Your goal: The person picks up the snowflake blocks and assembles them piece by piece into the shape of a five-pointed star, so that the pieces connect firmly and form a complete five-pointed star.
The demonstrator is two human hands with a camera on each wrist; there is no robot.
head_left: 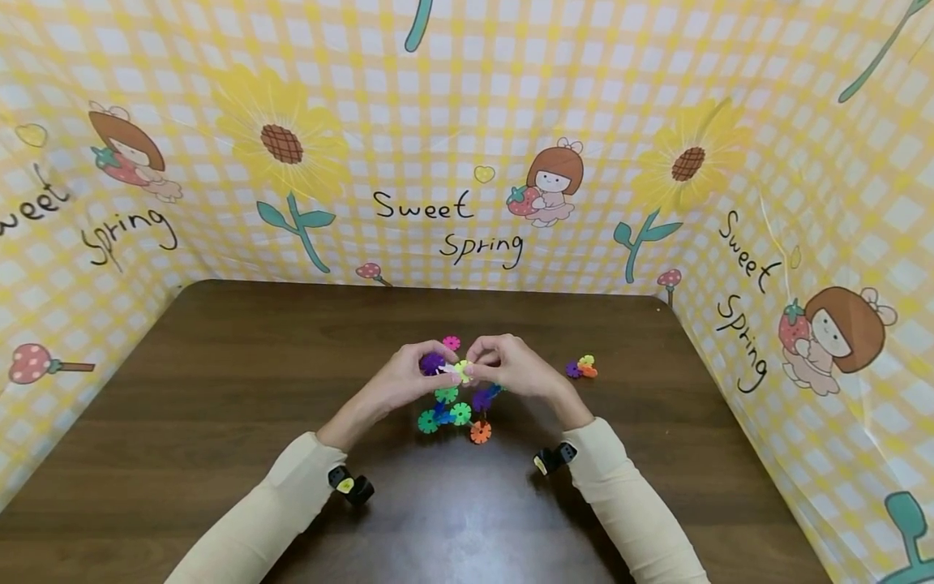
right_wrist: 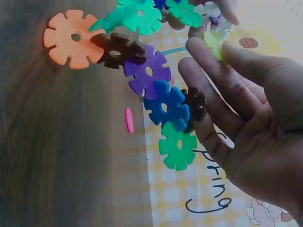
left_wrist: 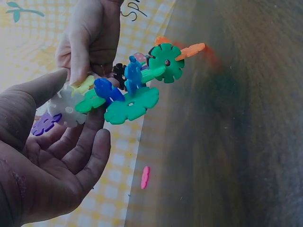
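Both hands hold up a linked chain of snowflake building discs. My left hand (head_left: 397, 380) pinches a white disc (left_wrist: 68, 108) between thumb and fingers, with a purple disc (left_wrist: 46, 124) joined at its outer side. The thumb and index finger of my right hand (head_left: 516, 367) pinch a yellow disc (right_wrist: 214, 45), right against the white one. From there the chain runs through green discs (left_wrist: 132, 105) and blue discs (left_wrist: 108, 91) to an orange disc (right_wrist: 73, 38). Past it come a brown disc (right_wrist: 119, 51), a purple one (right_wrist: 147, 72) and a blue one (right_wrist: 166, 106).
A loose pink disc (head_left: 451, 343) lies on the dark wooden table (head_left: 255, 349) beyond the hands. To the right sits a small joined cluster of purple, orange and yellow discs (head_left: 586, 369). A yellow checked cloth (head_left: 423, 122) encloses the table's back and sides.
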